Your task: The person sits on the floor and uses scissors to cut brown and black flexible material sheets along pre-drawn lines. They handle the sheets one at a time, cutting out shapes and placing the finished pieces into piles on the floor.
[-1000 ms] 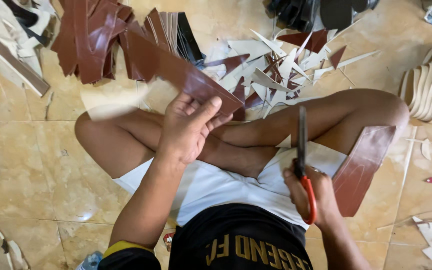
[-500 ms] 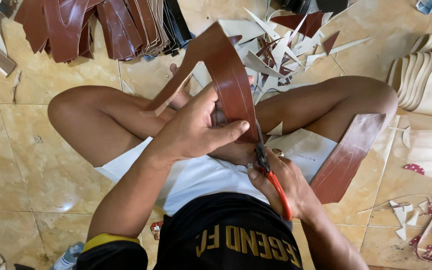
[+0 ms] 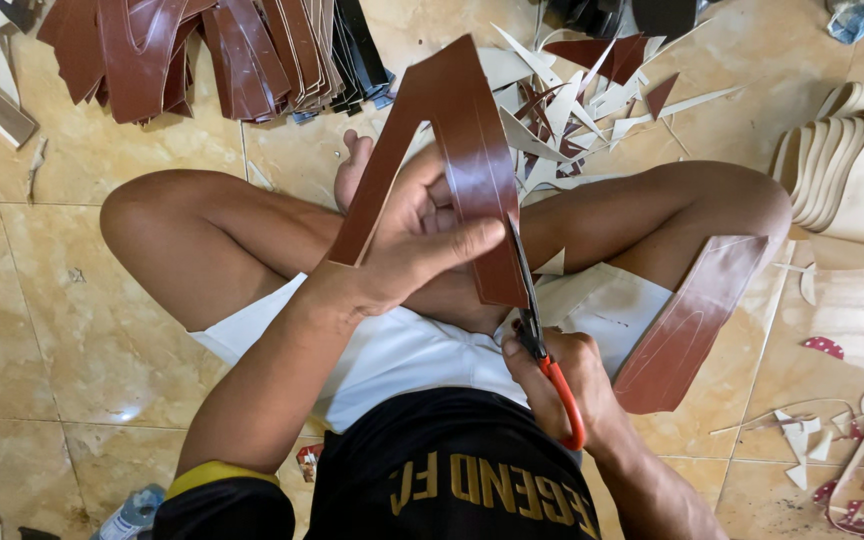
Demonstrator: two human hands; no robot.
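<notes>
The person sits cross-legged on the tiled floor, and the step in hand is trimming a brown strip with scissors. The left hand is clamped on the strip, thumb across its glossy face and fingers curled behind, holding it up over the lap so that its bent top points away from the body. The right hand is closed through the orange loop of the scissors, low by the right thigh; the blades rise along the strip's right edge, their tips touching or just beside it, and whether they have bitten into the material cannot be told from this angle. As a judgement, the cut is at its start or in its early run along that edge. The next move calls for the left hand to keep the strip taut and steady while the blades follow the edge line, with the thumb kept off their path, since it lies close to the blades. A second brown piece rests against the right knee, over a pale sheet on the lap. A stack of brown strips lies on the floor ahead to the left, a scatter of offcuts ahead to the right, and cream pieces further right.
</notes>
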